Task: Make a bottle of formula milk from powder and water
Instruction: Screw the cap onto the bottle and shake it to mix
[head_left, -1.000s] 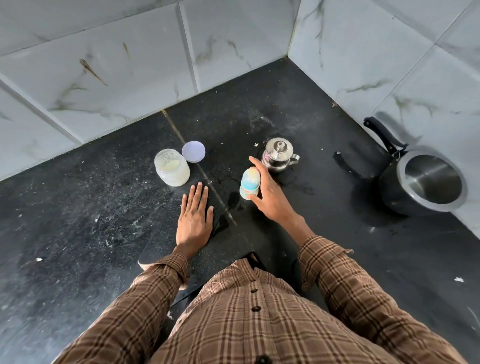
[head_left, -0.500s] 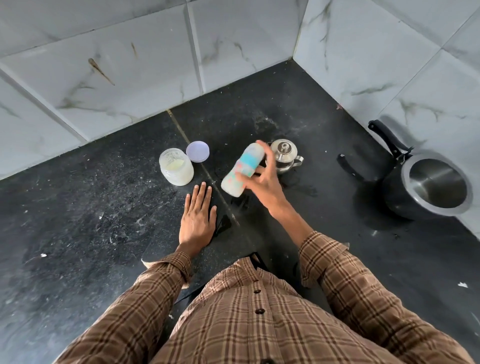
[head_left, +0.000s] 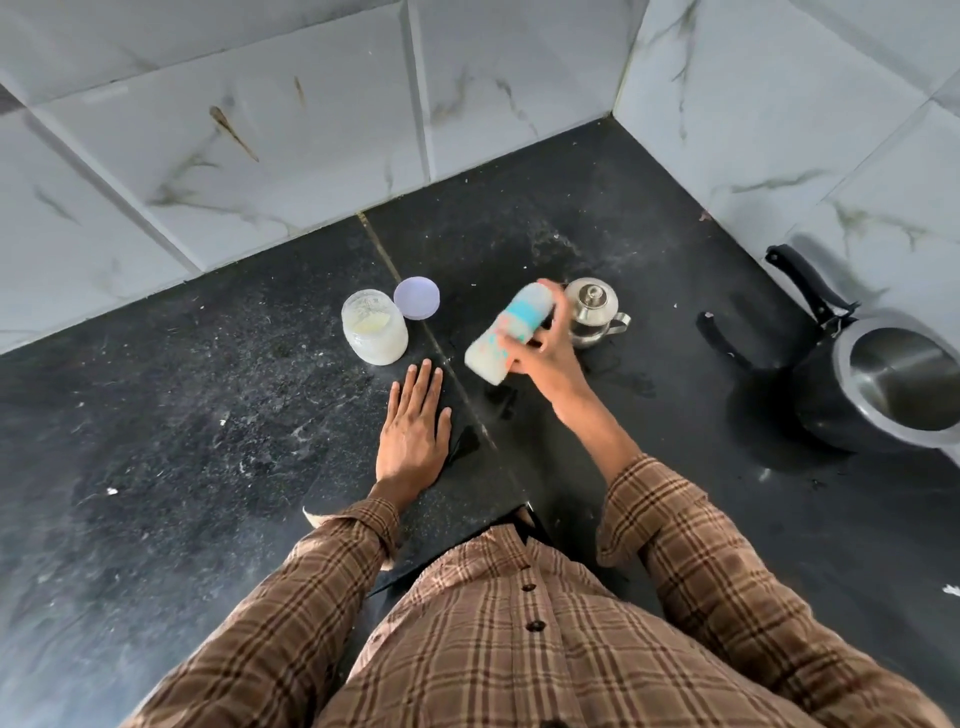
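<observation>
My right hand (head_left: 545, 353) grips a baby bottle (head_left: 504, 335) with a blue cap and milky white contents, held tilted above the black counter (head_left: 182, 467), cap end pointing up and away; it looks motion-blurred. My left hand (head_left: 415, 421) lies flat on the counter, fingers spread, holding nothing. An open clear jar of pale formula powder (head_left: 374, 332) stands just beyond the left hand, its lilac lid (head_left: 416, 298) lying beside it. A small steel kettle (head_left: 592, 312) with its lid on stands behind the right hand.
A black pressure cooker (head_left: 883, 384) without lid stands at the right against the marble-tiled wall (head_left: 779, 130). Tiled walls meet in a corner behind the counter. Wet patches darken the counter near the kettle. My checked shirt fills the foreground.
The right hand lifted the bottle off the counter and tilted it sideways; it stays tilted and blurred now. The left hand has stayed flat on the counter.
</observation>
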